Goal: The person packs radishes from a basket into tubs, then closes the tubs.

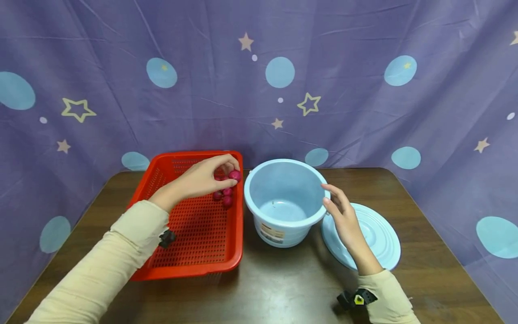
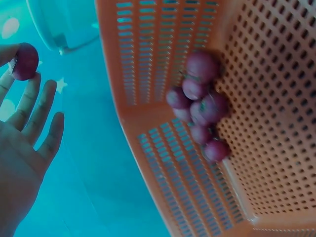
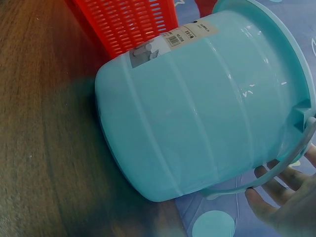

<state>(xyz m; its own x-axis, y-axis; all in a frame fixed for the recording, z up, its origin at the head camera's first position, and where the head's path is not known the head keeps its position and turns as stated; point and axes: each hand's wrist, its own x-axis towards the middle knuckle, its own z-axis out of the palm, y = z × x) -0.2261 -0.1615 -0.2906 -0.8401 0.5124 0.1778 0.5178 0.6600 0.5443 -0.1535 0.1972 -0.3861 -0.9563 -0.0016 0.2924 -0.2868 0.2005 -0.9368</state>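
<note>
My left hand [image 1: 204, 176] pinches a round magenta radish [image 1: 234, 175] between thumb and fingertips, over the right side of the red basket [image 1: 238, 234]. Several more radishes [image 2: 205, 106] lie bunched in a corner of that basket. In the left wrist view the held radish [image 2: 27, 61] is outside the basket wall, with the other fingers spread. At the right side of a light blue bucket [image 1: 279, 231], my right hand [image 1: 344, 220] holds the rim, thumb and fingers around its edge. The bucket's handle [image 3: 261, 180] runs across those fingers in the right wrist view.
A light blue round lid [image 1: 382, 234] lies on the brown table [image 1: 279, 288], partly under my right forearm. Basket and bucket stand side by side with a narrow gap. A purple curtain [image 1: 226, 112] with stars and dots hangs behind the table.
</note>
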